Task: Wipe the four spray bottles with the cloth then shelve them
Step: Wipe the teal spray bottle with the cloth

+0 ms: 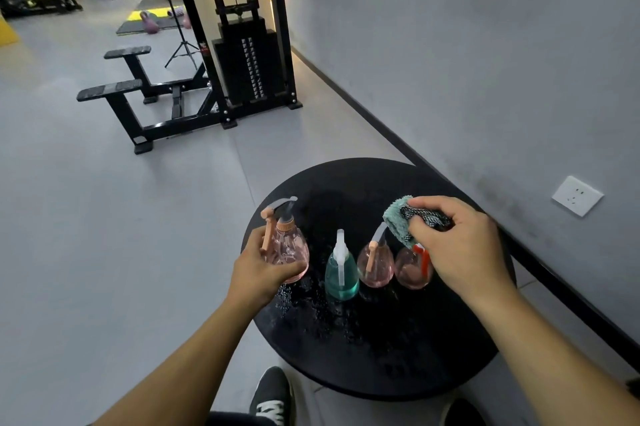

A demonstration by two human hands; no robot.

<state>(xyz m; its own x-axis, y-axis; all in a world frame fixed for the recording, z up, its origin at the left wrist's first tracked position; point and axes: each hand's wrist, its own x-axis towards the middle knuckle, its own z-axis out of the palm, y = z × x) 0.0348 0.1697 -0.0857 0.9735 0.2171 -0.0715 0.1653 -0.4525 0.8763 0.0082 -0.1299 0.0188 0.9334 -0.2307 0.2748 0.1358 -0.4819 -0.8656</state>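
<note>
**Four bottles on the round table, one in hand, cloth in the other**

The grey wall (pixel 485 45) fills the right side, with a white socket (pixel 577 196) low on it. Beyond the table's far edge a black weight machine (pixel 249 55) stands on the grey floor (pixel 104 218); the far room is blurred and hard to read.

The round black table (pixel 381 356) carries everything. Its surface near the left edge is speckled with what look like droplets. A dark shoe (pixel 272 394) shows at the near edge, cut off by the frame bottom.

The right hand (pixel 460 245) hangs over the right part of the table, its fingers curled and pinching a teal cloth (pixel 398 218) with a dark checked side. Whether the cloth touches anything beneath it cannot be told. The hand hides the right flank of the red-trigger pink bottle (pixel 410 270), the rightmost of the row.

The left hand (pixel 259 270) is at the left edge, its fingers clamped around the large pink bottle (pixel 289 249), whose lower left side is covered by the palm; whether its base rests on the table is unclear.

Between the two hands stand the teal bottle (pixel 341 275) with a white sprayer and, just beside it, a small pink bottle (pixel 375 264), which sits close against the red-trigger one.
</note>
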